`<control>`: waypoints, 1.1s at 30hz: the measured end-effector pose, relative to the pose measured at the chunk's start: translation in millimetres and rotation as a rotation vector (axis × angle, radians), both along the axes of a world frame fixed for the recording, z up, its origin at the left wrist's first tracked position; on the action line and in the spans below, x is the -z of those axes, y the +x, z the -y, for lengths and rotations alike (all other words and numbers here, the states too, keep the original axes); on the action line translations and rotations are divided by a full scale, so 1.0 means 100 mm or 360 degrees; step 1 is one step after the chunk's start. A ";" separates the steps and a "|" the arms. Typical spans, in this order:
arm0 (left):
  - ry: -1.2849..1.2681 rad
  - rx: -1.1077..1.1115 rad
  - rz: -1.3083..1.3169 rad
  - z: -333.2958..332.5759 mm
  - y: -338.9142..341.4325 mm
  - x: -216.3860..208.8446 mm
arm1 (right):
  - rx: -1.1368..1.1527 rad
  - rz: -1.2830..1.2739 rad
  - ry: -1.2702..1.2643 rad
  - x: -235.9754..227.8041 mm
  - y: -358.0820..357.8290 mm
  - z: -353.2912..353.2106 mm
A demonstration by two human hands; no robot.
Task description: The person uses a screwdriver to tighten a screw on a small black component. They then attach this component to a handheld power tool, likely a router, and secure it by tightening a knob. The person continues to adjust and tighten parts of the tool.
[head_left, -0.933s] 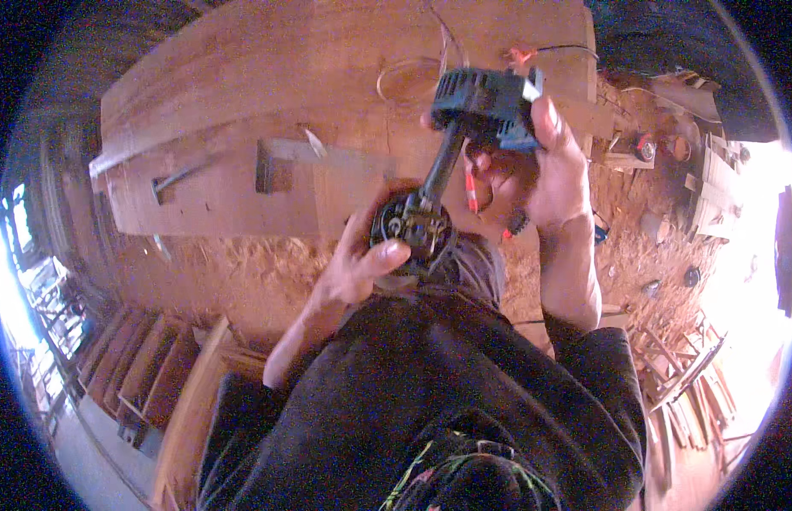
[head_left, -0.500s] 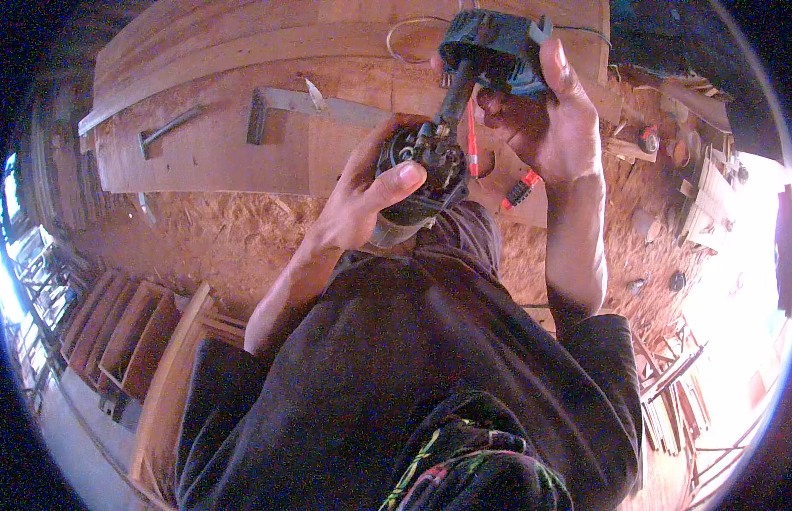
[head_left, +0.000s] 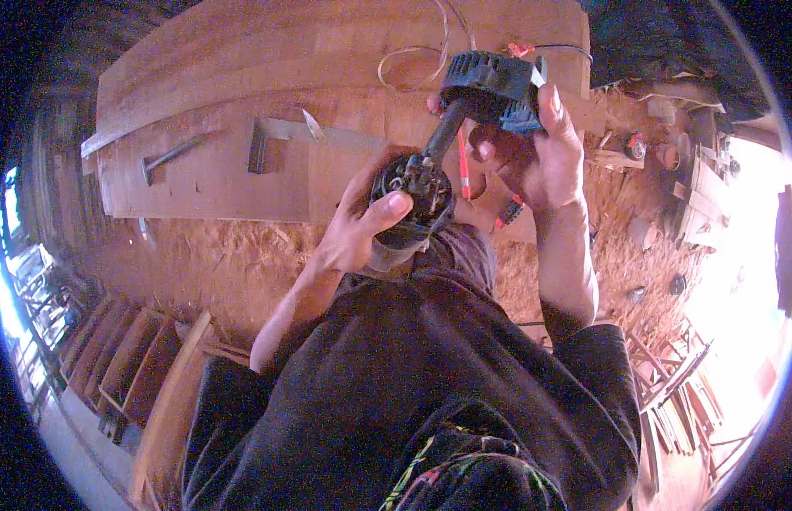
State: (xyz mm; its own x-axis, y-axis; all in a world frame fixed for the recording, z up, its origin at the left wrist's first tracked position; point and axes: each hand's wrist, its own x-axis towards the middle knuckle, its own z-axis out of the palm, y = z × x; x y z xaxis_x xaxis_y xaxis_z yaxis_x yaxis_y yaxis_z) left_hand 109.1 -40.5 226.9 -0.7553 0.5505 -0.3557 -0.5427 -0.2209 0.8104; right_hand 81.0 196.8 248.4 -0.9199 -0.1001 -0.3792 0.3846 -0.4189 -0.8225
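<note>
My left hand [head_left: 353, 234] is wrapped round the dark round body of an opened power tool [head_left: 426, 194], its thumb across the exposed inner parts. Opposite it, my right hand [head_left: 556, 157] grips a dark blue vented housing part [head_left: 485, 75], thumb along its right side. Between the two parts runs a dark cylindrical piece [head_left: 445, 132]; whether it is fixed to both I cannot tell. Just below the housing, a thin red stick-like tool [head_left: 463, 170] lies near an orange-and-black handle [head_left: 510, 211], probably a screwdriver's.
A large wooden board [head_left: 217, 192] spreads ahead, carrying a hammer [head_left: 170, 160], a try square [head_left: 258, 146], a pale pointed piece [head_left: 312, 126] and a looped cable [head_left: 413, 53]. Wooden frames [head_left: 128, 353] stand at lower left. Wood strips [head_left: 681, 392] lean at lower right; sawdust covers the ground [head_left: 217, 255].
The whole view has shifted, so the board and tools sit lower in it. Both hands keep their grips, and the blue housing has come slightly closer to me.
</note>
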 end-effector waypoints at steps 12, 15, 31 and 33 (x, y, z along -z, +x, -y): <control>0.0006 -0.0104 0.0149 -0.01 0.02 -0.03 | 0.0002 -0.0229 0.0010 -0.19 0.07 0.19; -0.0074 -0.0172 0.0143 -0.04 0.08 -0.02 | 0.0008 -0.0256 0.0077 -0.24 0.05 0.24; 0.0095 0.0093 0.0098 0.03 0.05 0.11 | -0.0257 -0.0086 -0.0007 -0.03 0.04 0.01; 0.0141 0.0141 0.0107 0.00 -0.01 0.01 | -0.0118 -0.0068 -0.0027 -0.03 0.03 0.08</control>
State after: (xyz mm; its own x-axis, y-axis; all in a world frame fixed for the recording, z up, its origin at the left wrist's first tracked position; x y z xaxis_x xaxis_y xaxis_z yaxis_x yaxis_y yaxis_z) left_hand 108.2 -40.6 225.6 -0.6787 0.6452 -0.3509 -0.6154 -0.2388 0.7512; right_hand 83.8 189.2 251.0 -0.9250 -0.1746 -0.3375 0.3799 -0.4043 -0.8320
